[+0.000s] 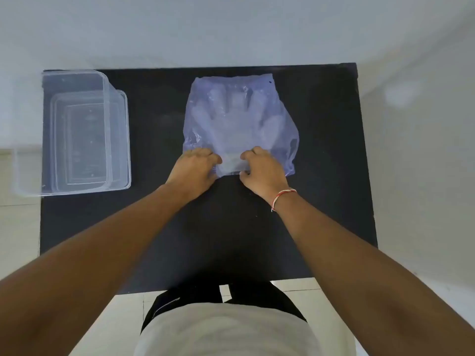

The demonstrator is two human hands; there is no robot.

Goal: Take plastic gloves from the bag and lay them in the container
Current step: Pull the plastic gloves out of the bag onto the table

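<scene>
A thin bluish plastic bag [239, 119] lies flat on the black table [231, 227], past the middle. Pale plastic gloves [231, 116] show through it, fingers pointing away from me. My left hand [192, 170] and my right hand [262, 173] both pinch the bag's near edge, a small gap between them. A clear plastic container [77, 132] stands at the table's far left, with nothing visible inside it.
A clear lid or second tub [123, 140] sits under or beside the container on its right. The container overhangs the table's left edge. A pale wall lies beyond the table's far edge, tiled floor around it.
</scene>
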